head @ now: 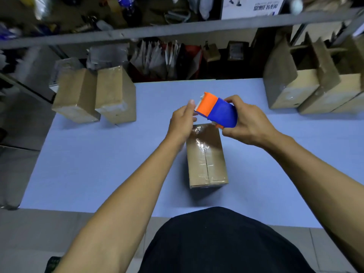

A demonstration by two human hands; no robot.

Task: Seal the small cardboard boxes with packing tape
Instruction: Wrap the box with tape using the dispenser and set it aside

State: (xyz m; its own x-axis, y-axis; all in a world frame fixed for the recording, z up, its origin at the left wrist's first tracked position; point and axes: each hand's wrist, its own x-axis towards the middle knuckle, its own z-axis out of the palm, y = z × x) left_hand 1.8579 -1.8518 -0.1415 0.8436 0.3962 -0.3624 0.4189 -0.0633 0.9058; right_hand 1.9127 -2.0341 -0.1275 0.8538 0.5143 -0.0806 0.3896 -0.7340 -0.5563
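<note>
- Centre of the blue table (82, 164), one small cardboard box (205, 156) lies flat with its seam facing up; clear tape already glints along the seam, though how far it runs over the far edge is hard to tell.
- Just above the far end of that box, the right hand (248, 123) is wrapped round the blue-and-orange tape dispenser (217, 111), fingers curled firmly on its body.
- The left hand (182, 123) is up at the dispenser's orange nose, thumb and fingers closed as if pinching the tape's free end; the tape itself is too faint to confirm.
- My read: a fresh length is being freed for the next strip.
- To do it well: pull the end out straight, stick it down over the box's far edge first, then draw the dispenser back along the seam with steady pressure.
- Keep the strip centred on the seam and taut, or it will wrinkle.
- Beyond the box to its left, two taped boxes (96, 95) stand side by side; beyond it to the right, open-flapped boxes (307, 83) wait.
</note>
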